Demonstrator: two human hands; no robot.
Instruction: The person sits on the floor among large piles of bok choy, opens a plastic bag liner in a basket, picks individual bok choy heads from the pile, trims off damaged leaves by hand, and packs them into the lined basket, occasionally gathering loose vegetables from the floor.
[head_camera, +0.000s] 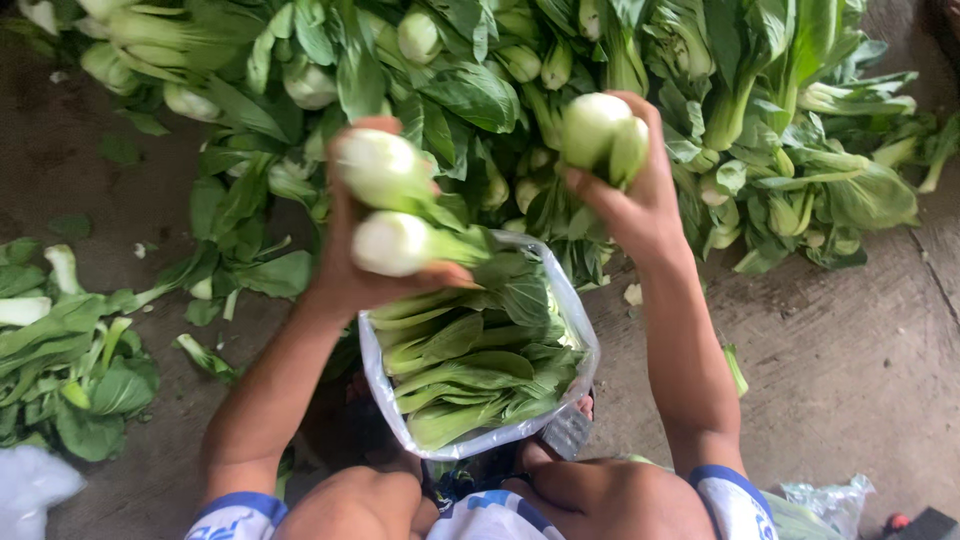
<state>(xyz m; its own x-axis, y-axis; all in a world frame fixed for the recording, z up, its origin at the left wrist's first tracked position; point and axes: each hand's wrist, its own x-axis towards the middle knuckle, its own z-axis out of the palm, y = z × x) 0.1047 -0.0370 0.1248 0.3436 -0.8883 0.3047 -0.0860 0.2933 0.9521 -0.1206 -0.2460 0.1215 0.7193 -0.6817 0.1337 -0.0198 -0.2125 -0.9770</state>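
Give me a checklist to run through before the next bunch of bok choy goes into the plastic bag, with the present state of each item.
1. Left hand grips its bok choy: ok, it holds two heads, white bases up.
2. Right hand grips its bok choy: ok, fingers wrap one head.
3. Plastic bag mouth open: ok, the rim gapes wide under the left hand.
4. Room in the bag: cannot tell, leafy greens already fill it close to the rim.
5. Bag held steady: cannot tell, it sits between the knees but its base is hidden.
6. More stock at hand: ok, a pile of bok choy lies on the floor just ahead.
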